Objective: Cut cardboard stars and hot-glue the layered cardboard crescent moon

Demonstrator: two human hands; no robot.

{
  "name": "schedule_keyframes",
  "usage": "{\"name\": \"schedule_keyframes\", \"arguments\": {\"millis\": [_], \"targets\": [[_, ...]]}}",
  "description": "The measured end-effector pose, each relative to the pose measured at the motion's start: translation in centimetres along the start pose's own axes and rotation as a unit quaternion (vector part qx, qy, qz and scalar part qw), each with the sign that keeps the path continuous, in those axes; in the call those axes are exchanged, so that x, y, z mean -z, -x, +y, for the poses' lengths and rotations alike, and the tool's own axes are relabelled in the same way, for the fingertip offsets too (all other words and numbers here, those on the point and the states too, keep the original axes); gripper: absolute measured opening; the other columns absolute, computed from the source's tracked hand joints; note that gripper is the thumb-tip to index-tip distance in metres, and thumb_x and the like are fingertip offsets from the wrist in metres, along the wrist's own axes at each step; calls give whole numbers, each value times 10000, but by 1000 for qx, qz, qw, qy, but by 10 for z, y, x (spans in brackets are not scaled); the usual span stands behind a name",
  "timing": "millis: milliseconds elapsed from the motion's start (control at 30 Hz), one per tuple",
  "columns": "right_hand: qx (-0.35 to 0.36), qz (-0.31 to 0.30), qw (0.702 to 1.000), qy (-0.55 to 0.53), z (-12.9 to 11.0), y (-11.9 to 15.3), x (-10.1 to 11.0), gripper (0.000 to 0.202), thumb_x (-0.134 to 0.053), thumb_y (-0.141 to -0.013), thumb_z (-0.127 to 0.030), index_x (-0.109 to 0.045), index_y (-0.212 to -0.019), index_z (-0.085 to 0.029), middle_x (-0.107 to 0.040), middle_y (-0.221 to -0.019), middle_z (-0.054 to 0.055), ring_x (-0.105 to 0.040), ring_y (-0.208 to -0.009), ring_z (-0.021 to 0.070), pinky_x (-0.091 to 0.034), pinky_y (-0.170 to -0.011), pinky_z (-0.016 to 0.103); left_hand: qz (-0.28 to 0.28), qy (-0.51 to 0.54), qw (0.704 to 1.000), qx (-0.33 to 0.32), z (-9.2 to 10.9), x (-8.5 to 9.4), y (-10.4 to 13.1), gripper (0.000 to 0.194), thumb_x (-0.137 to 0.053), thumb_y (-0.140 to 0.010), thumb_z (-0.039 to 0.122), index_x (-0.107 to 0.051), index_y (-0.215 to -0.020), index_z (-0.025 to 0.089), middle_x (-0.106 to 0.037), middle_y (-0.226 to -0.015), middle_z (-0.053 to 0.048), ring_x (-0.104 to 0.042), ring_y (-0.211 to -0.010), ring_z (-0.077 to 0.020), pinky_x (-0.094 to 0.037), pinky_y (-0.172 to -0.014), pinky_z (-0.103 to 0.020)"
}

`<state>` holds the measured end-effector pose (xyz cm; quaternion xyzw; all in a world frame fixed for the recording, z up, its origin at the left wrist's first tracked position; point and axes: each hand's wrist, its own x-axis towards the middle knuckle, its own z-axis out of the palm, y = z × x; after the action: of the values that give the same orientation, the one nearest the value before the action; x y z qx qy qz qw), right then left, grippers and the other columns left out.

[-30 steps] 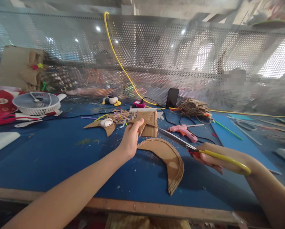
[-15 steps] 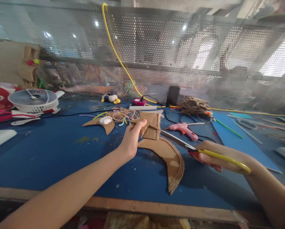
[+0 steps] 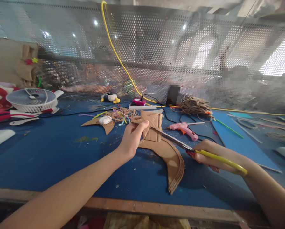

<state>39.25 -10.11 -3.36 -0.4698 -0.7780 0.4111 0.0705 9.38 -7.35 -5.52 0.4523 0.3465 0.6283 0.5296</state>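
My left hand (image 3: 134, 136) grips a piece of corrugated cardboard (image 3: 153, 135), its thumb pressed on the front face. Strips cross over one another on that piece. In my right hand (image 3: 209, 156) is a pair of scissors (image 3: 173, 139) with a yellow handle; its long blades reach left to the cardboard, the tips close to my left thumb. Whether the blades have cardboard between them I cannot tell. Just below, on the blue table (image 3: 85, 171), lies a thick crescent of layered cardboard (image 3: 174, 162).
A pink glue gun (image 3: 184, 129) rests behind the scissors. Tangled string (image 3: 125, 114) and a white case (image 3: 105, 120) on curved cardboard lie to the left. A white fan (image 3: 32, 100) stands far left, a twine bundle (image 3: 196, 106) at the back right. Perforated metal (image 3: 154, 47) closes off the back.
The scissors have moved slightly left, their tips further over the cardboard. My left hand has tilted the cardboard a little and its thumb has shifted right.
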Motion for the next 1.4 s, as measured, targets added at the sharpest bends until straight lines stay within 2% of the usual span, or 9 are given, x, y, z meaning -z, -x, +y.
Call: {"name": "schedule_keyframes", "arguments": {"millis": [167,300,433,533,633,833,1033,1233,1400], "targets": [[12,13,999,48,0,-3,-3,590,-491,-892,-739,-429,-648,-206,-409,-574,-5,-496,-435,127,-367,-388,241,0,-33,999,-19,1,4,-5,224,-722,-814,402,-766,-886,194,-759,-896,-49,-695,-957,-261,-529,-858,-346],[40,34,996,76,1,-6,-9,584,-474,-922,-711,-416,-633,-206,-380,-567,-17,-398,-441,92,-261,-415,235,-22,-33,999,-28,0,9,-10,209,-709,-832,387,-750,-902,195,-750,-983,-59,-677,-1046,-256,-512,-903,-340],[81,73,990,87,-2,-11,-18,581,-532,-917,-673,-437,-597,-198,-308,-571,-35,-277,-508,90,-204,-461,253,-40,1,998,-56,2,12,-14,161,-717,-825,351,-716,-933,232,-741,-925,-28,-691,-952,-231,-525,-858,-331],[93,116,983,106,-4,-15,-27,578,-531,-927,-656,-435,-588,-199,-283,-593,-32,-243,-555,107,-206,-495,271,-49,6,997,-56,7,15,-18,166,-733,-808,356,-707,-927,242,-734,-850,-21,-693,-893,-232,-533,-808,-325],[91,148,977,123,-4,-17,-38,585,-500,-935,-671,-413,-587,-209,-287,-590,-27,-236,-565,118,-202,-513,291,-58,4,996,-71,13,17,-22,196,-758,-777,370,-717,-918,241,-738,-850,-30,-696,-902,-248,-536,-808,-334],[85,172,966,172,-7,-19,-49,571,-455,-945,-675,-391,-599,-226,-353,-559,-19,-258,-530,119,-201,-514,308,-65,4,994,-88,20,22,-27,273,-804,-710,352,-727,-952,255,-748,-876,-31,-699,-968,-266,-523,-859,-342],[91,184,959,196,-12,-20,-53,564,-423,-937,-687,-357,-597,-243,-401,-531,-10,-288,-494,119,-224,-507,308,-62,10,993,-96,17,27,-28,340,-805,-717,332,-732,-1039,254,-757,-931,-35,-706,-917,-257,-522,-828,-345],[110,205,948,218,-10,-21,-54,548,-442,-935,-666,-365,-597,-242,-410,-524,-21,-277,-492,110,-211,-504,293,-69,25,995,-68,22,24,-25,438,-826,-690,297,-712,-1110,250,-757,-921,-44,-708,-913,-271,-519,-814,-346],[127,235,937,226,-9,-24,-52,519,-499,-923,-651,-404,-624,-238,-434,-542,-22,-305,-500,115,-219,-516,292,-84,24,993,-82,23,22,-24,412,-803,-729,336,-706,-1124,273,-750,-904,-34,-704,-944,-269,-520,-846,-361]]}}
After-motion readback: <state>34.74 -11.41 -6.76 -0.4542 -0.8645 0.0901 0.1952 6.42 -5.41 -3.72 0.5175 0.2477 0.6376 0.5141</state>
